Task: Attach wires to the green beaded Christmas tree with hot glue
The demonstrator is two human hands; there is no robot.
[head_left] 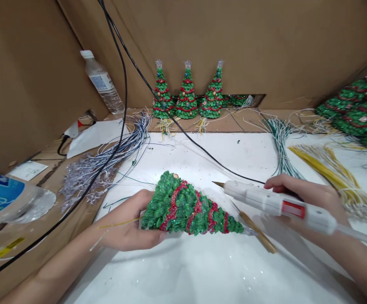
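Note:
My left hand (135,228) is wrapped round the wide base of a green Christmas tree figurine (192,211) with red glittery garlands. The tree lies on its side above the white tabletop, its clear tip pointing right. Thin yellow and white wires stick out by my left wrist. In my right hand (303,194) is a white hot glue gun (265,202) with a red switch, its pointed brownish nozzle aimed left, just above the tree and apart from it. A wooden-handled awl (257,232) lies beneath the gun, near the tree's tip.
Three similar trees (187,95) stand along the back. Wire bundles lie left (120,147), right (281,143) and far right (335,169). More trees (360,105) are at right. Water bottles (104,82) stand and lie at left. A black cable (148,84) crosses the view.

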